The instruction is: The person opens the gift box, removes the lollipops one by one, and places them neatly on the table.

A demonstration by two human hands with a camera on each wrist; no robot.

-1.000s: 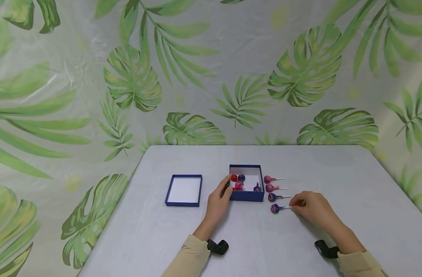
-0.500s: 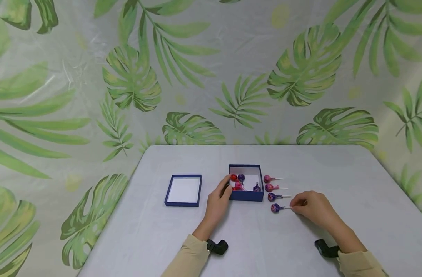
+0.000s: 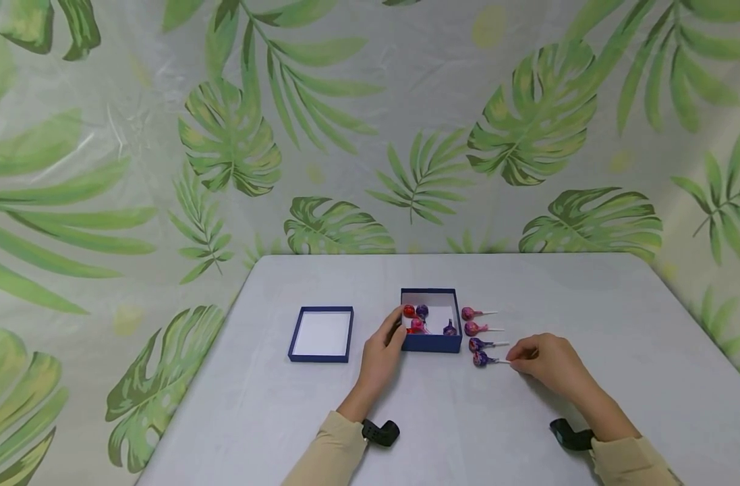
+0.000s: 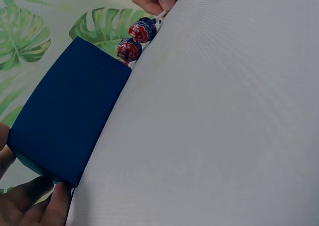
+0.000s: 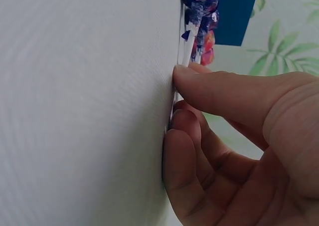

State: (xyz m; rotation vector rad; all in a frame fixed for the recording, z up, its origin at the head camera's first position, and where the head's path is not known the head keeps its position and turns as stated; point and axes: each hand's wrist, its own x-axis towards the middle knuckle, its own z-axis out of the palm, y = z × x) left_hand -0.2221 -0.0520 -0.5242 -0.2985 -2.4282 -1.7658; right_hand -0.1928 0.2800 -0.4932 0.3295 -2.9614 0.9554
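Your right hand point(image 3: 548, 364) has the white stick of a purple lollipop point(image 3: 481, 359) pinched between thumb and fingertips point(image 5: 187, 94), with the candy head pointing left toward the box point(image 3: 432, 343) and sitting low over the table point(image 3: 527, 432), toward its middle. From the wrist view you can see the stick running along the tabletop right under your thumb, but I can't tell if the head is actually resting on the surface or just off it.

Just behind it there's a second purple lollipop point(image 3: 479, 345), nearly touching the one you're holding, and then two pink lollipops point(image 3: 471, 321) further back in the same row, all lying beside the box's right wall with sticks pointing right.

Your left hand point(image 3: 383, 351) grips the box's near left corner, thumb on the left wall and fingers curled round the front. The box is open, dark blue outside and white inside, and has a few red and purple lollipops point(image 3: 415, 318) in it already.

The lid point(image 3: 321, 335) lies upside down to the left of the box, well apart from it, nearer the table's left edge.
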